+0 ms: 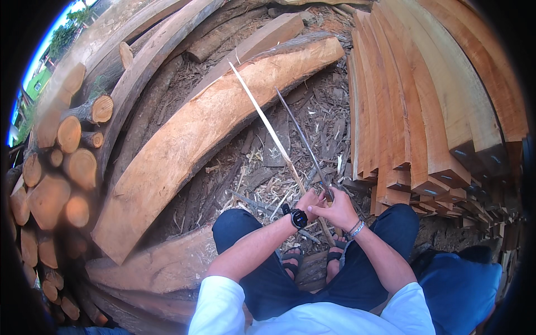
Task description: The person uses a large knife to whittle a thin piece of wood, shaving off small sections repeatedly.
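Note:
A long, thin wooden stick, pale and peeled over its far half and browner near me, slants from the big slab down between my feet. My left hand, with a black watch on its wrist, is closed around the stick in front of my knees. My right hand is closed on the handle of a machete, whose long, narrow dark blade points away and leans left. Blade and stick lie close together near my hands and spread apart toward their far ends. My fingers partly hide the handle.
A thick curved wood slab lies across the ground ahead. Stacked sawn beams rise on the right, cut logs on the left. Shavings and bark litter the ground by my sandalled feet. Blue fabric is beside me at right.

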